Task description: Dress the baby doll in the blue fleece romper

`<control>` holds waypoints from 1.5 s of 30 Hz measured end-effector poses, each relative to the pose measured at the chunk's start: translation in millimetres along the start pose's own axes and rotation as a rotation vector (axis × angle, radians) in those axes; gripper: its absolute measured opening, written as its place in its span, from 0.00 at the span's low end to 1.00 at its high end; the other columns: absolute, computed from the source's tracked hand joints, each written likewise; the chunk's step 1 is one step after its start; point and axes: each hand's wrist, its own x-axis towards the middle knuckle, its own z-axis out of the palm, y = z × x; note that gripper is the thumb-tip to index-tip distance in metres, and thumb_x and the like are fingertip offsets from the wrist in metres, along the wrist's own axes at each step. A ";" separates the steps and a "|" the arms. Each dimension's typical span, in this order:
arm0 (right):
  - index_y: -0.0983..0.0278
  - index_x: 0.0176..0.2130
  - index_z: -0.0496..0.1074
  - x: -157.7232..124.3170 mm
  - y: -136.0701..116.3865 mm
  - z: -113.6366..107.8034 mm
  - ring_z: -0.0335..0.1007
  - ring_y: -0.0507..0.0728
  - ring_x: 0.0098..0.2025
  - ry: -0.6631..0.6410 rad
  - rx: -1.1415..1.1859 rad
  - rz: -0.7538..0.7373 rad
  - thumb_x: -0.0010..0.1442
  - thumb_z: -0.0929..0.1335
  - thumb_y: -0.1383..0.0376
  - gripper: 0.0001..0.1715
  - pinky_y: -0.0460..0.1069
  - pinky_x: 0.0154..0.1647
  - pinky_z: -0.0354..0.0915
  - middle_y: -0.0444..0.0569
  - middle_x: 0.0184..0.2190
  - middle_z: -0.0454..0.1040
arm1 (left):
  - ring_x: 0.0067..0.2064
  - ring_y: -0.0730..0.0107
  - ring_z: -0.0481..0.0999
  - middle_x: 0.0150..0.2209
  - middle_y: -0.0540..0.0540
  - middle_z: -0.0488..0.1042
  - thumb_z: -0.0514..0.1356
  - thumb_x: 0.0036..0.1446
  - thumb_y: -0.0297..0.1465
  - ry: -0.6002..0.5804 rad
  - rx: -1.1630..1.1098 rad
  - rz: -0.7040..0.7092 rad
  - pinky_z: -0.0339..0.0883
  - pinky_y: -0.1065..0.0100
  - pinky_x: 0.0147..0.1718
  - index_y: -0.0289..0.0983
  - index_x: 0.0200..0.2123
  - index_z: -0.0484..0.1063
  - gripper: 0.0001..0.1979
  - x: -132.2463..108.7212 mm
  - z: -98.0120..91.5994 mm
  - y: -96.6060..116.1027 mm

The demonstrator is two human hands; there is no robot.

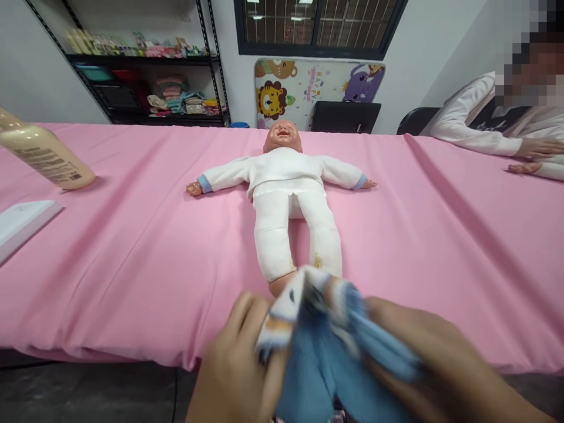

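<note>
From the head view, your left hand (231,367) and right hand (436,364) are both at the near edge of the tabletop (132,258), closed around a blue garment (321,346) with a white patterned band along its top. Each hand has its fingers curled into the cloth, the left at the band, the right over the blue fabric, so neither is free. The garment is blurred, so you cannot tell its exact shape.

The doll (288,194) lies on its back straight ahead of your hands, dressed in white, arms spread out sideways. Its long axis runs directly away from you, head far, feet near. The feet sit just beyond the garment's band, roughly between your hands, perhaps touching the cloth; the left hand is slightly closer to the visible bare foot.
</note>
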 end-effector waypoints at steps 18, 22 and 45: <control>0.73 0.48 0.64 178.6 68.2 38.2 0.71 0.62 0.41 -0.384 -0.324 0.163 0.63 0.54 0.74 0.17 0.52 0.38 0.60 0.59 0.38 0.73 | 0.42 0.54 0.75 0.43 0.38 0.75 0.47 0.62 0.35 -0.137 0.718 0.171 0.66 0.62 0.41 0.36 0.45 0.70 0.15 193.0 -41.6 12.5; 0.74 0.50 0.60 189.8 77.4 48.7 0.71 0.64 0.43 -0.286 -0.298 0.266 0.62 0.55 0.74 0.18 0.52 0.40 0.62 0.62 0.40 0.73 | 0.46 0.55 0.74 0.46 0.38 0.73 0.46 0.64 0.40 0.096 0.512 0.208 0.66 0.61 0.44 0.35 0.46 0.68 0.18 200.2 -35.6 -14.8; 0.70 0.47 0.66 181.1 97.2 45.9 0.69 0.63 0.44 -0.221 -0.115 0.403 0.53 0.62 0.73 0.19 0.50 0.38 0.61 0.58 0.42 0.72 | 0.24 0.70 0.68 0.25 0.46 0.72 0.66 0.47 0.47 -0.691 -0.217 -0.066 0.65 0.67 0.27 0.35 0.31 0.72 0.20 198.4 -54.0 -28.1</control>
